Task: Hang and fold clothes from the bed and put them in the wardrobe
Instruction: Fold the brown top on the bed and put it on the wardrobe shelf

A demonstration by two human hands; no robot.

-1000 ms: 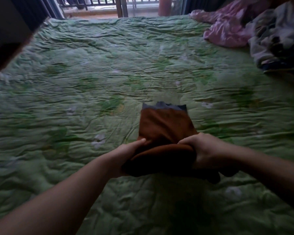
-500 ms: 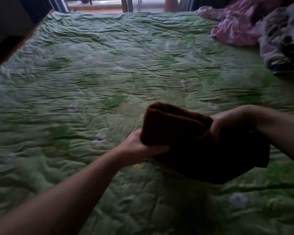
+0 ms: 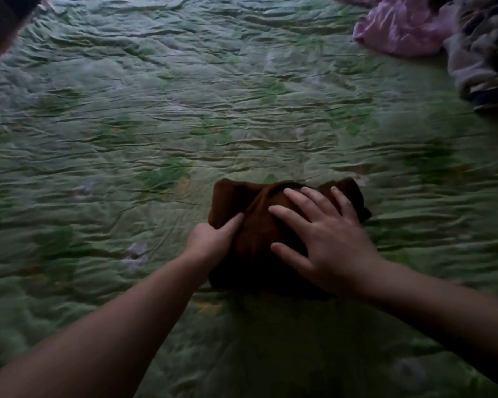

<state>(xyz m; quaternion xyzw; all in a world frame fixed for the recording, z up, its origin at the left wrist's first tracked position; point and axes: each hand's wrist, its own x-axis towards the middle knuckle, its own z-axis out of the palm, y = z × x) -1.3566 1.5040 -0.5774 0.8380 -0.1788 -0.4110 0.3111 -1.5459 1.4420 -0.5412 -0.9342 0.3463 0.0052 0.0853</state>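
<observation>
Two arms outstretched, right hand (image 3: 325, 239) flat, fingers spread on brown garment (image 3: 242, 202), left hand (image 3: 210, 242) gripping its edge

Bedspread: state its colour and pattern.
Green bedspread, quilted and wrinkled, with darker green leaf shapes and pale flowers; head view.

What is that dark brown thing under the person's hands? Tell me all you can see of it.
The brown garment is a soft, dark, rust-brown cloth, folded into a compact thick bundle with rounded, slightly lumpy edges. It lies flat on the green quilted bedcover, near the person. The right hand presses on top with fingers spread flat; the left hand grips its left edge. What kind of clothing it is cannot be told.
</observation>
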